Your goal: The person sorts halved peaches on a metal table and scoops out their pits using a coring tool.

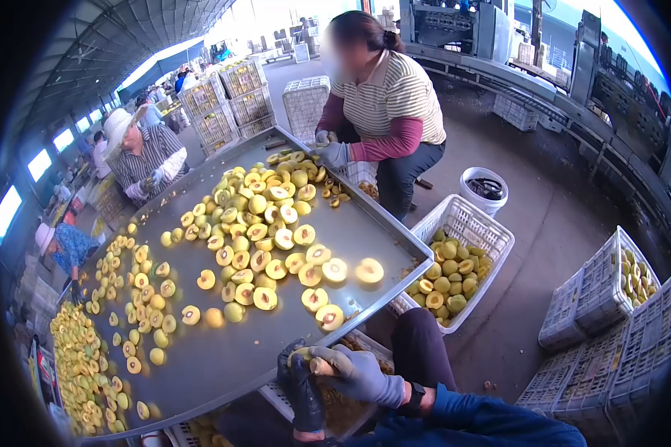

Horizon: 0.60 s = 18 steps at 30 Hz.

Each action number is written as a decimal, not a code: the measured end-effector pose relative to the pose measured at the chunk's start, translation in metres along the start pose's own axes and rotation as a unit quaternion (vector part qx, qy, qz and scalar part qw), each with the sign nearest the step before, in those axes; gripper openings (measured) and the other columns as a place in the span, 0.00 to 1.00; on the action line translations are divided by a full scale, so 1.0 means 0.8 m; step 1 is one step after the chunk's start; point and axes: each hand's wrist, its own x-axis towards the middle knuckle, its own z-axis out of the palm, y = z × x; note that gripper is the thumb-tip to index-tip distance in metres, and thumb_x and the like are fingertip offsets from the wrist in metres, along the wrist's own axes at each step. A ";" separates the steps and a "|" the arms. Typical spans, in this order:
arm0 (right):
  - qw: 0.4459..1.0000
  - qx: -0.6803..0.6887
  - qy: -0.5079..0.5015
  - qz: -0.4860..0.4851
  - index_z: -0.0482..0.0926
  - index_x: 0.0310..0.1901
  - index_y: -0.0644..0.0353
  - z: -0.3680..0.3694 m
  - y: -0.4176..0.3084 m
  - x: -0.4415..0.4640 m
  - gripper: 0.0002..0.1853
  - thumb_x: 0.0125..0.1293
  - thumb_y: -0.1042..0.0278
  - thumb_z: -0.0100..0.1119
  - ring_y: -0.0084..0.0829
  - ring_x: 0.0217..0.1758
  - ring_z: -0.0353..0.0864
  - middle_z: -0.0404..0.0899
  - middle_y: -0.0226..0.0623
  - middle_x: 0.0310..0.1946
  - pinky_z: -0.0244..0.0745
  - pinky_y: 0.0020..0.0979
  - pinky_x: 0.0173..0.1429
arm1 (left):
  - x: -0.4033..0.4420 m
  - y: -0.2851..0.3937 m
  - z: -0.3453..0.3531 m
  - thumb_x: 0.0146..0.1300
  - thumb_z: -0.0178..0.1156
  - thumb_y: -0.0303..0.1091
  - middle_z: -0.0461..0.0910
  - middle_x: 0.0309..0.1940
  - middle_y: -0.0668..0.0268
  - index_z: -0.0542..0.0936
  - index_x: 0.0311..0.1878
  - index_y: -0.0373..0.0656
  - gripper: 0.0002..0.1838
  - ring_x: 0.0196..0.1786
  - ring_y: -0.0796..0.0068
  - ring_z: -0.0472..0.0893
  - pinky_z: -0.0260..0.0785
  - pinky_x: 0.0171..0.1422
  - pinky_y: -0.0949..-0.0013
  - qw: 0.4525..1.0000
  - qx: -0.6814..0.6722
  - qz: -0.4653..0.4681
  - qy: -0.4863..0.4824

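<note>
My left hand [303,393], in a dark glove, is closed around a yellow peach half [299,353] at the near edge of the metal table. Right beside it, my right hand [365,378] wears a grey glove and grips a tool with a wooden handle [321,366]. The tool's working end is hidden by the hands. Both hands hold close together above a crate [361,340] with brown scraps in it. On the metal table [224,365] lie many halved yellow peaches [265,298], several with brown pits showing on their cut faces.
A white crate of peach halves [503,242] stands right of the table, with a white bucket [484,192] behind it. Stacked crates [574,365] are at the right. A co-worker [395,97] sits across the table's corner; others work along the far left side.
</note>
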 end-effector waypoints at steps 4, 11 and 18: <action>0.999 0.007 0.033 0.003 0.73 0.62 0.50 0.011 0.001 0.001 0.27 0.61 0.61 0.68 0.47 0.44 0.84 0.82 0.41 0.46 0.80 0.39 0.43 | -0.006 -0.010 -0.002 0.73 0.54 0.44 0.77 0.47 0.63 0.72 0.54 0.36 0.19 0.52 0.71 0.76 0.69 0.60 0.65 0.990 -0.128 -0.061 0.017; 0.994 0.084 0.015 0.074 0.75 0.58 0.58 0.018 0.018 0.004 0.25 0.62 0.59 0.69 0.51 0.47 0.82 0.82 0.47 0.44 0.78 0.39 0.47 | -0.003 -0.010 0.006 0.74 0.53 0.42 0.77 0.50 0.61 0.72 0.55 0.36 0.18 0.54 0.70 0.76 0.68 0.63 0.65 1.000 -0.018 0.015 -0.015; 0.983 0.141 0.025 0.119 0.73 0.60 0.61 0.029 0.034 -0.003 0.25 0.63 0.63 0.68 0.45 0.48 0.84 0.82 0.47 0.45 0.77 0.36 0.51 | 0.003 -0.014 0.010 0.73 0.51 0.41 0.78 0.49 0.62 0.74 0.54 0.34 0.18 0.53 0.70 0.77 0.70 0.61 0.67 1.000 -0.025 -0.002 -0.017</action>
